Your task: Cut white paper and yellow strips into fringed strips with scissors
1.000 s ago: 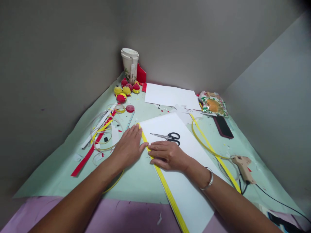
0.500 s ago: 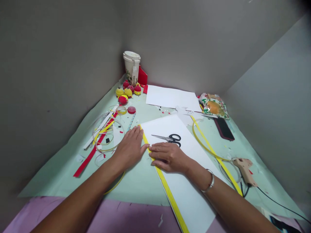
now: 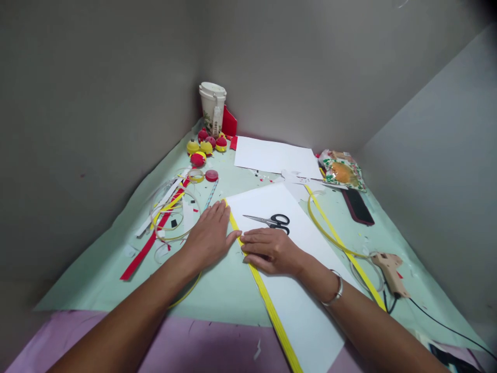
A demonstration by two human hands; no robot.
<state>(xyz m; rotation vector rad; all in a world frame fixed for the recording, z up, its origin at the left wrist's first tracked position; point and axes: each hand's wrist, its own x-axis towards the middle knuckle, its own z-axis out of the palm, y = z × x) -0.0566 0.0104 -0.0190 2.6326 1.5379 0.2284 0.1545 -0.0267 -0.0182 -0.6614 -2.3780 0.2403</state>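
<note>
A long white sheet (image 3: 310, 311) lies slantwise in front of me, with a yellow strip (image 3: 275, 313) running along its left edge. My left hand (image 3: 209, 231) rests flat at the far end of that strip, fingers stretched out and thumb pointing right. Just nearer to me, my right hand (image 3: 274, 251) lies on the sheet, its extended fingertips pressing the strip from the right side. Both hands are open, and parts of the strip are hidden under them. Black-handled scissors (image 3: 269, 221) lie closed on the sheet beyond my right hand.
Left are paper strips and tubing coils (image 3: 171, 217), plus red-and-yellow balls (image 3: 198, 159) before a cup (image 3: 213, 106). A white sheet (image 3: 275, 156) lies behind. Right are a phone (image 3: 357, 207), a snack packet (image 3: 344, 172) and a glue gun (image 3: 392, 272) with its cord.
The whole view has shifted very slightly. Both hands stay pressed along the yellow strip in nearly the same places.
</note>
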